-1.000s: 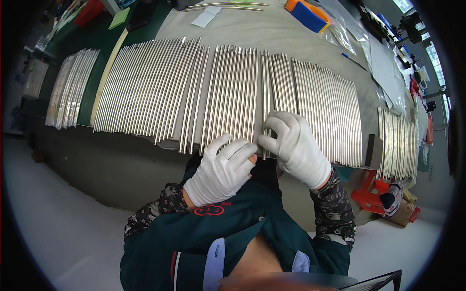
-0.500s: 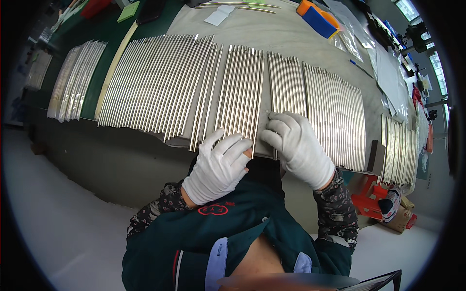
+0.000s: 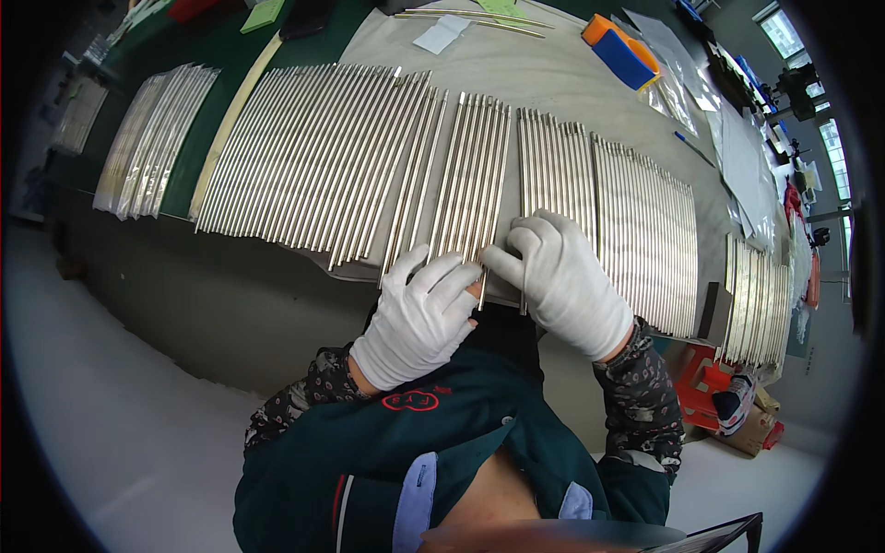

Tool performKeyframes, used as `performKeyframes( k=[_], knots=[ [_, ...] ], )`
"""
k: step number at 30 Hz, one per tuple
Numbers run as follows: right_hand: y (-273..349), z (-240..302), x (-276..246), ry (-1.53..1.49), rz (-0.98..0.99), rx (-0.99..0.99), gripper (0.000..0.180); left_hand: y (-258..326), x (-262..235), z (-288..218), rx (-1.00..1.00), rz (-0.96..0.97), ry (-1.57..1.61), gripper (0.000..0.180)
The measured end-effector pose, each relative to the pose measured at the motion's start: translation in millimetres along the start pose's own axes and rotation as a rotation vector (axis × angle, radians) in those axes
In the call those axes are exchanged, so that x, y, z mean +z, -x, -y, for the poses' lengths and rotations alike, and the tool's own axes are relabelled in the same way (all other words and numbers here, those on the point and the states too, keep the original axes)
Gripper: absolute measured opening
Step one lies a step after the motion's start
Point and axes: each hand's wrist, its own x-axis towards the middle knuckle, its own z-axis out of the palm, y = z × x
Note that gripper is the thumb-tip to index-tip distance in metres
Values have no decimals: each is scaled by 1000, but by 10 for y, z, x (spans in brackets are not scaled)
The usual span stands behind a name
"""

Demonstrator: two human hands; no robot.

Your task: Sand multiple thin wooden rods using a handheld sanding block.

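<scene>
My left hand (image 3: 419,318), in a white glove with bare index tip and thumb, curls over the near ends of the middle row of slim silver metal rods (image 3: 472,175). Its fingers are slightly apart on top of the rods, with the thumb below their ends. My right hand (image 3: 567,286), also gloved, holds nothing that I can see. Its fingers are bent and its thumb stretches left to the rightmost rod of that row. The hand partly covers the neighbouring row of rods (image 3: 558,170).
More rods lie in a wide row (image 3: 309,166) at left and another row (image 3: 650,240) at right. Bagged rods (image 3: 157,143) rest beyond a pale strip (image 3: 235,115). Farther back are an orange-and-blue tape dispenser (image 3: 619,51), a pen (image 3: 693,149) and white paper (image 3: 441,34).
The right hand's thumb has moved left, from the gap between two rows to the middle row's right edge. My left hand stays on the same rods. The view has shifted slightly.
</scene>
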Motion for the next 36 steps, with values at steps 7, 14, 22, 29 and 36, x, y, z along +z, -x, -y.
performKeyframes(
  k=[7, 14, 22, 29, 36],
  knots=[
    [-27, -56, 10, 49, 3, -79, 18, 65, -58, 76, -39, -41, -20, 39],
    [-208, 8, 17, 12, 170, -12, 24, 103, -89, 126, -85, -74, -54, 36],
    [-269, -16, 72, -20, 65, -52, 24, 119, -93, 150, -92, -72, -32, 39],
    [-336, -85, 190, -41, -45, -106, 25, 131, -123, 166, -123, -107, -54, 42],
    [-489, -61, 203, 12, 31, -122, 22, 151, -161, 221, -140, -97, -77, 41]
  ],
)
